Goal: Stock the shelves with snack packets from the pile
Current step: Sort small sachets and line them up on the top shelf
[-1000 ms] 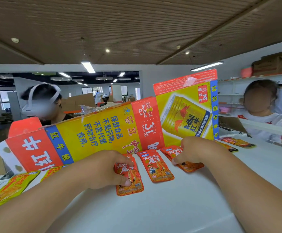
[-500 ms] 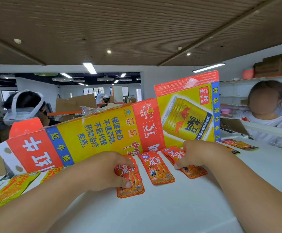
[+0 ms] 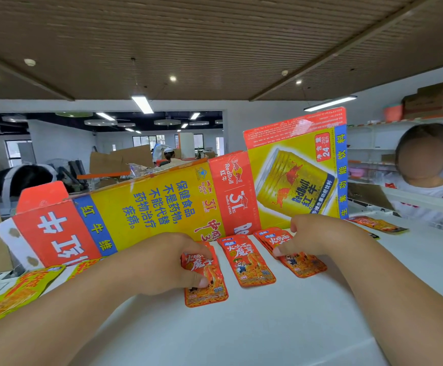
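At the far left edge we see yellow-green packets (image 3: 17,294) lying flat on the white shelf (image 3: 241,334). They are partly tucked under the low end of a flattened Red Bull carton (image 3: 149,207), which stands on its long edge across the back of the shelf and rises to the right. Our left hand (image 3: 159,262) comes in from the lower left and grips the left stack (image 3: 207,291) of red snack packets. Its fingers are curled over the stack's far end and the thumb presses down on the top packet's face, so only the near half shows. Just beside it, apart from both hands, the middle packet (image 3: 248,260) lies flat with its far end close to the foot of the carton; whether more lie under it we cannot tell. Next comes the right stack (image 3: 302,262), fanned a little and angled to the right. Our right hand (image 3: 320,233) holds it, fingers curled down over its far part and the thumb tip on the top packet. Further right, behind that wrist, loose packets (image 3: 379,224) lie on the shelf, and beyond them stands a person in a white shirt (image 3: 426,199).
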A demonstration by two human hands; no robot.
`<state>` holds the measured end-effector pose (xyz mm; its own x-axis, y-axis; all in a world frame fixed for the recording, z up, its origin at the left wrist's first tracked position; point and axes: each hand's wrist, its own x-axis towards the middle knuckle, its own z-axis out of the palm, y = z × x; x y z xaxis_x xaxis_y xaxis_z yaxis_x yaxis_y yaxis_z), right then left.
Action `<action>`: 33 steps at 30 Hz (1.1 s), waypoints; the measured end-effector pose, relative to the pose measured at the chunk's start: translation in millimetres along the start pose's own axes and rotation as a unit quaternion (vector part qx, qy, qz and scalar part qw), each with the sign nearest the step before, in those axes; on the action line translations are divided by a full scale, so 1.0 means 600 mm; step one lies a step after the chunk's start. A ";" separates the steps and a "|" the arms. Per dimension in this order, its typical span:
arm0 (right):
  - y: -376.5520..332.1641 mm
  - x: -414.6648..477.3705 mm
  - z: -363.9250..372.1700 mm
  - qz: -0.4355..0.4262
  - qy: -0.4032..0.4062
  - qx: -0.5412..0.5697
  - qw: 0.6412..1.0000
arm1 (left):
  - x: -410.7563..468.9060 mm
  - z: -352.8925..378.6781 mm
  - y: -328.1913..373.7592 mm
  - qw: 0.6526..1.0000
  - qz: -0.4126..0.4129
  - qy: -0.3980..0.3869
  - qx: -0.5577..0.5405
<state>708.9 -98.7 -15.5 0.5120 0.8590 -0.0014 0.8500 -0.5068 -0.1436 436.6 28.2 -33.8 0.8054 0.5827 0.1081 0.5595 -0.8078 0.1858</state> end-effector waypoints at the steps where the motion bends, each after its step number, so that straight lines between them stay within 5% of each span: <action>1: 0.000 -0.001 0.000 0.000 0.003 0.003 1.000 | 0.000 -0.001 0.000 1.000 -0.004 0.003 0.000; 15: 0.003 0.009 -0.002 -0.047 0.085 0.077 0.992 | -0.006 -0.021 -0.009 0.993 -0.037 0.110 0.014; 33: -0.109 -0.047 -0.077 -0.232 0.233 0.146 0.933 | -0.046 -0.093 0.048 0.952 0.047 0.293 0.080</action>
<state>644.5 -93.2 39.7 0.1525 0.8220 0.5487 0.9584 0.0125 -0.2851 419.6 -6.3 22.9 0.6316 0.4196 0.6520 0.5509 -0.8346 0.0035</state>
